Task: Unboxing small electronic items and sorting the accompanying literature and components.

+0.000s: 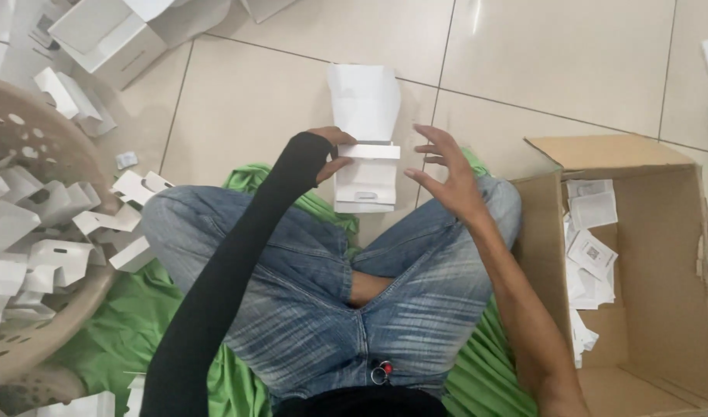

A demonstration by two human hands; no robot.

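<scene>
Position of the white carton [367,166]: it stood on the tiled floor [524,62] directly ahead of your crossed knees, on the centre line between your hands. Its long axis ran straight away from you. The open flap end pointed toward the far tiles and the folded body sat nearest your legs.

Your left hand [328,150], in a black sleeve, was in contact with the carton. Its fingers pinched the left end of the crosswise fold band at mid-length. Your right hand [446,174] was released and spread, fingers extended toward the right edge of the carton. It was near that edge but apart from it, with a strip of floor visible between fingertips and carton. The left hand was therefore the nearer of the two, and the carton lay slightly left of the midpoint between your palms.

A green cloth [176,309] lay under your legs. A tan perforated basket [37,154] holding folded white cartons [29,232] stood on your left, just beside your knee. An open brown cardboard box [663,255] with white paper slips [593,247] along its inner wall stood on your right, touching your right leg. Further white cartons lay loose on the floor at upper left, well apart from your hands.
</scene>
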